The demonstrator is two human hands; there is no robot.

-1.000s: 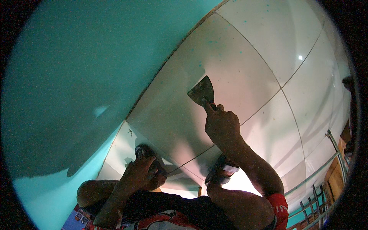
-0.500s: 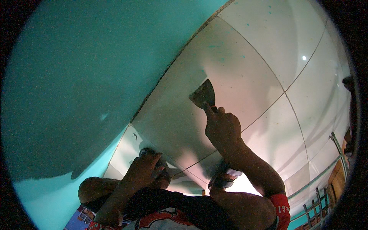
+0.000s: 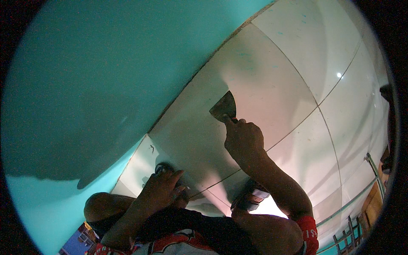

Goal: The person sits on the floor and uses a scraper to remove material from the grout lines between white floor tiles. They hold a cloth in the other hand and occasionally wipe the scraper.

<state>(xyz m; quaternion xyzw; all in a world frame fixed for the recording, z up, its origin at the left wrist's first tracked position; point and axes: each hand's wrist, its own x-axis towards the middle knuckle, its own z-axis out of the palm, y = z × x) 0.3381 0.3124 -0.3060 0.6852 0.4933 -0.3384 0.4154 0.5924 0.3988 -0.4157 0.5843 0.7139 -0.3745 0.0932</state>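
A putty knife (image 3: 224,107) with a dark, flared blade is in my right hand (image 3: 245,138). My fingers wrap its handle, and the forefinger stretches onto the base of the blade. The blade is over a large pale floor tile (image 3: 272,93), its wide edge pointing away from me; shadow hides whether that edge touches the tile. My left hand (image 3: 160,188) hangs in front of my left knee, close to my left foot. Its fingers are apart, and I see nothing in them. Teal paint specks (image 3: 244,54) dot the tile beyond the blade.
A teal wall (image 3: 106,76) rises on the left and meets the tiles along a dark, rough joint (image 3: 182,90). Sandals (image 3: 255,196) are on my feet beneath me. At the lower right stand a metal rail (image 3: 374,168) and a wooden piece (image 3: 374,199). Shadows cover much of the floor.
The view has shifted slightly. The putty knife has moved a little to the left over the tile, still in my right hand. My left hand stays by my left foot, its fingers slightly more spread.
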